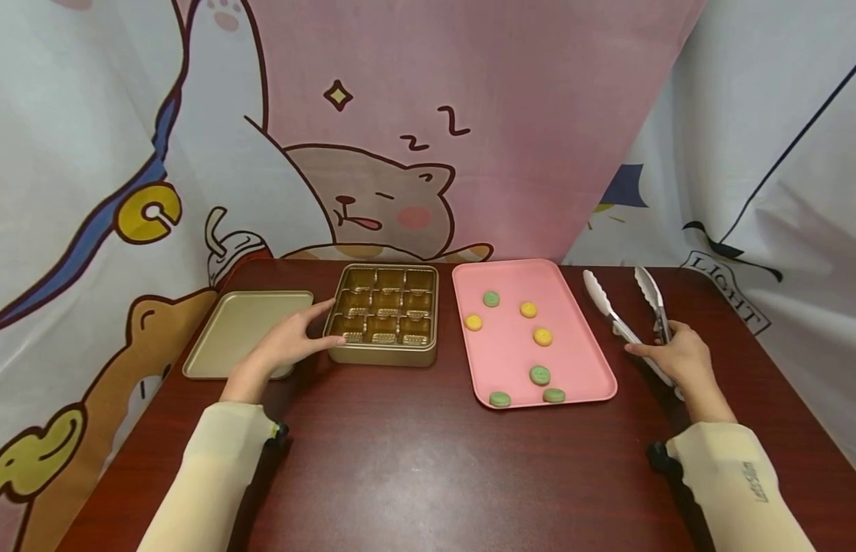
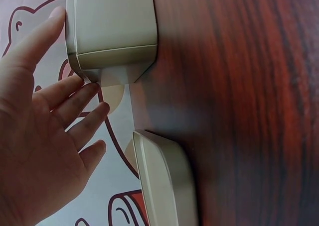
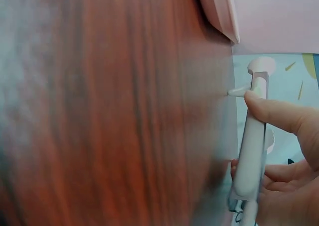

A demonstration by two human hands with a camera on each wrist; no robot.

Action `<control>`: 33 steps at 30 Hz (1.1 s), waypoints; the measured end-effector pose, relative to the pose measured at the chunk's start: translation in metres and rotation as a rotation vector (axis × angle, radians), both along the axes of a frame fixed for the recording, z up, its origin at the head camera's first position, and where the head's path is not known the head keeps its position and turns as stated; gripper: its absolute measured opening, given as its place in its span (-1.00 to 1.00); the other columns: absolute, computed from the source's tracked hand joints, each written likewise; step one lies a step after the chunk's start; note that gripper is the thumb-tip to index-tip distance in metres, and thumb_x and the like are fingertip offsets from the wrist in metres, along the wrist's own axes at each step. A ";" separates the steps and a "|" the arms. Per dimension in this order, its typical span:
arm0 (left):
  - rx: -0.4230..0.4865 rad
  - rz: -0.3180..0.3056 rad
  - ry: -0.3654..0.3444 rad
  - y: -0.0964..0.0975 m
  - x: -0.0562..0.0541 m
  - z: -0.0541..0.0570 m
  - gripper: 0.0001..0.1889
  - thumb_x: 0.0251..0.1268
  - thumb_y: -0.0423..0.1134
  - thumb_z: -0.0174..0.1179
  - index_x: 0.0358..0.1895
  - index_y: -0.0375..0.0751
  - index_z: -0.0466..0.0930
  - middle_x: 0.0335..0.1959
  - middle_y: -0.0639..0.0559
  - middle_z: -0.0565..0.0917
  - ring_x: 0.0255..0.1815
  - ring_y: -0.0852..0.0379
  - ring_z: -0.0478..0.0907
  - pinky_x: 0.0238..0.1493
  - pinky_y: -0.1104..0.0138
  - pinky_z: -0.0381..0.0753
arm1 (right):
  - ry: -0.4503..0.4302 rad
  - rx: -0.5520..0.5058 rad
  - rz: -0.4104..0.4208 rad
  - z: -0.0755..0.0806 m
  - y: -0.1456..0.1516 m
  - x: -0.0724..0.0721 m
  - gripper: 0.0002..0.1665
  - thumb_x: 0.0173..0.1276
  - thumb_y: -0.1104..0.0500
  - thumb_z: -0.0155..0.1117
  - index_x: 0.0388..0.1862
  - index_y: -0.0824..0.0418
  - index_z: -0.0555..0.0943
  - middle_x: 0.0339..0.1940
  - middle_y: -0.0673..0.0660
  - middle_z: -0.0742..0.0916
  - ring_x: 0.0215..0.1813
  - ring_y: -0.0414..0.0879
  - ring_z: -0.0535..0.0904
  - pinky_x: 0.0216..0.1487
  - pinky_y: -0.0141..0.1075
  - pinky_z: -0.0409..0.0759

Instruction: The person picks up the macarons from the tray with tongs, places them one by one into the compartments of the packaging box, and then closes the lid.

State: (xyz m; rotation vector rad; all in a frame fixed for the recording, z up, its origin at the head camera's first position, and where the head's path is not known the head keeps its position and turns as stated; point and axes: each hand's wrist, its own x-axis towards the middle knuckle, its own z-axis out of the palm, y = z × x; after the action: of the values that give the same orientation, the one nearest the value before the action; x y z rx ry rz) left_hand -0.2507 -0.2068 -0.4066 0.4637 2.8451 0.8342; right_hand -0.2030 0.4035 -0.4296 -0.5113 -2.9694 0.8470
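A gold tin (image 1: 382,356) with a tray of square compartments inside stands at the middle back of the table. My left hand (image 1: 290,337) is at its left side, thumb by the near rim and fingers extended along the corner, touching it lightly. On the right, my right hand (image 1: 681,354) holds white-tipped metal tongs (image 1: 631,331), thumb on one arm and fingers about the other; the tong arms are spread apart. In the right wrist view the thumb presses the near arm of the tongs (image 3: 251,151).
A flat gold lid (image 1: 244,326) lies left of the tin. Right of the tin, a pink tray (image 1: 503,353) carries several green macarons (image 1: 540,375) and 3 yellow macarons (image 1: 542,336). A printed cloth (image 1: 524,138) hangs behind the dark wooden table (image 1: 428,475).
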 end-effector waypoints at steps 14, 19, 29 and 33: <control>0.006 0.005 -0.001 -0.002 -0.001 -0.004 -0.08 0.25 0.16 0.32 0.58 -0.14 0.13 0.52 -0.31 0.28 0.51 -0.34 0.23 0.44 -0.22 0.24 | 0.040 -0.021 -0.021 0.010 0.008 0.009 0.12 0.29 -0.21 0.36 0.53 0.46 0.13 0.30 0.70 0.38 0.18 0.52 0.34 0.17 0.38 0.35; 0.008 0.005 -0.005 -0.001 -0.001 -0.004 -0.08 0.26 0.15 0.32 0.58 -0.14 0.12 0.52 -0.31 0.27 0.51 -0.34 0.22 0.44 -0.23 0.24 | 0.053 -0.020 -0.001 0.016 0.013 0.015 0.12 0.27 -0.23 0.37 0.55 0.38 0.15 0.29 0.70 0.39 0.14 0.50 0.36 0.09 0.35 0.38; 0.018 0.002 -0.006 -0.002 0.000 -0.003 -0.08 0.26 0.14 0.32 0.58 -0.16 0.12 0.53 -0.30 0.26 0.53 -0.34 0.20 0.46 -0.22 0.21 | 0.078 0.003 0.057 0.027 0.020 0.031 0.11 0.22 -0.25 0.42 0.54 0.32 0.22 0.28 0.69 0.41 0.13 0.50 0.36 0.00 0.32 0.37; 0.021 0.004 -0.004 0.000 0.001 -0.001 -0.09 0.26 0.11 0.33 0.58 -0.16 0.13 0.53 -0.30 0.27 0.52 -0.34 0.21 0.45 -0.22 0.22 | 0.075 0.005 0.092 0.028 0.021 0.037 0.09 0.22 -0.24 0.42 0.53 0.32 0.24 0.29 0.69 0.41 0.14 0.48 0.37 -0.04 0.31 0.38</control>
State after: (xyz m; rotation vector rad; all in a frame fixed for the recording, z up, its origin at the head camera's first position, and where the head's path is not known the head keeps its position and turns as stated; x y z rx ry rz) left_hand -0.2502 -0.2072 -0.4079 0.4591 2.8370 0.8654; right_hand -0.1660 0.4250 -0.4015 -0.3378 -2.9453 0.8453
